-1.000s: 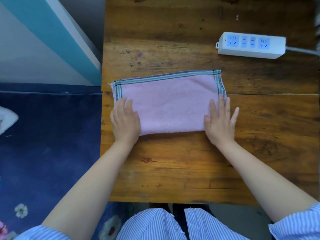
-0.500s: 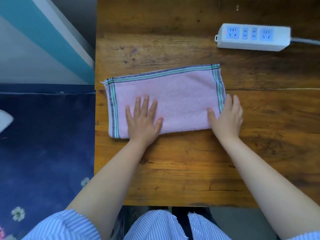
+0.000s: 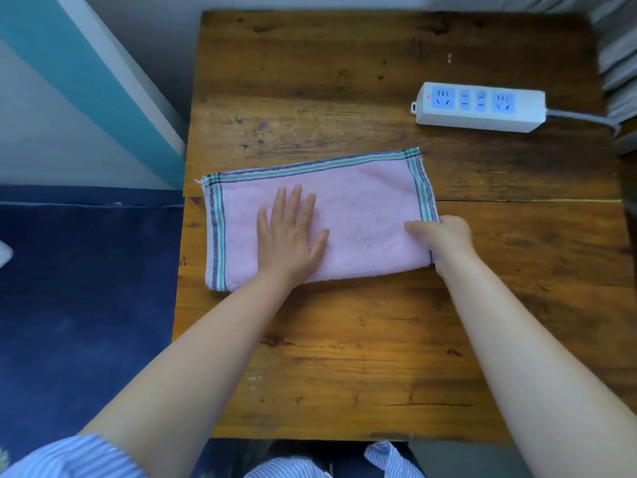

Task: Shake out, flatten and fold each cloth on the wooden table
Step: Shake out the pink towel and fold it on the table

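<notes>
Lying under left fingers [image 3: 293, 208]: cloth [image 3: 365, 215].

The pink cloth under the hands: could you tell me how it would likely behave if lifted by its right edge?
The pink cloth looks like soft terry, so it would probably droop. Already folded, its layers may fall open. The left hand pressing flat should anchor it.

The left hand [image 3: 291, 236] lies palm-down with fingers straight and slightly spread, thumb out to the side. The right hand [image 3: 444, 236] is curled, thumb extended and fingers tucked under, pinching. Both forearms are bare and extended forward.
</notes>
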Motion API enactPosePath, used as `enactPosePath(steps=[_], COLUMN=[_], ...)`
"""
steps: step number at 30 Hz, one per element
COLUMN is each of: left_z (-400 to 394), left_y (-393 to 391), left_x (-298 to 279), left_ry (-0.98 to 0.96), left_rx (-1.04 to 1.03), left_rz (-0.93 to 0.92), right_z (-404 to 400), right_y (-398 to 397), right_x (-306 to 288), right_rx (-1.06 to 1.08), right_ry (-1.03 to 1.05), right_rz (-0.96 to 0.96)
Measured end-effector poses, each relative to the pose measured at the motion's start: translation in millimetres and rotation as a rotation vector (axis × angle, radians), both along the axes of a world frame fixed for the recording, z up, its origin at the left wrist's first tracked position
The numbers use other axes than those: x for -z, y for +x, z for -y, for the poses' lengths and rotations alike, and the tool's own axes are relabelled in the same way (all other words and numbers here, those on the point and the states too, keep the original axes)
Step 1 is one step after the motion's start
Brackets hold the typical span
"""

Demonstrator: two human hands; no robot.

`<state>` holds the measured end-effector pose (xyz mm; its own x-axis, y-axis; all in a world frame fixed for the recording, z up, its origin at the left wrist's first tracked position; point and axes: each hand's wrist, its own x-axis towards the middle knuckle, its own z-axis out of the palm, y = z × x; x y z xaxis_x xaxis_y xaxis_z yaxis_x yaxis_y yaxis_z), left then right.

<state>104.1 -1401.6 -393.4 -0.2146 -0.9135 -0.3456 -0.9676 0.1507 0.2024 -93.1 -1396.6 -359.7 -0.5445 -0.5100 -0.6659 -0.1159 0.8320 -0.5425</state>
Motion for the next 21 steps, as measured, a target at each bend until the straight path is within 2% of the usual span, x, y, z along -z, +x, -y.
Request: enactPosePath(steps=[2,8,12,14,17,21], left_z=[2.8,3.7,5.8,0.3,-14.1,-34.3], left_y=[-6.4,-8.1,2.9,18.8,48.6,91.7], left_x=[3.7,9.5,-2.9,-9.4,-17.9,-19.1], left_ry=[0.037,0.06,0.074,0.017,-0.031,-0.06], left_rx=[0.023,0.02,-0.018,-0.131,-0.434,-0.794], left_rz=[0.029,0.046,-0.111,-0.313,-0.647,-0.748], right_z=[-1.2,-6.7,-9.8,-10.6,-8.9,-4.6], right_y=[-0.2,8.7,33.1,54.7,98.1,162.9], right_x=[-9.5,-34.8,-54.4,-62.6,-66.4,-50.8], right_rx=[-0.002,-0.191,-0.296,-0.366,-0.448,-0.505], right_ry=[-0.04,-0.218,-0.36,-0.43,-0.491,-0.533], right_rz=[0.056,0.032,0.061,0.075,0.078,0.031])
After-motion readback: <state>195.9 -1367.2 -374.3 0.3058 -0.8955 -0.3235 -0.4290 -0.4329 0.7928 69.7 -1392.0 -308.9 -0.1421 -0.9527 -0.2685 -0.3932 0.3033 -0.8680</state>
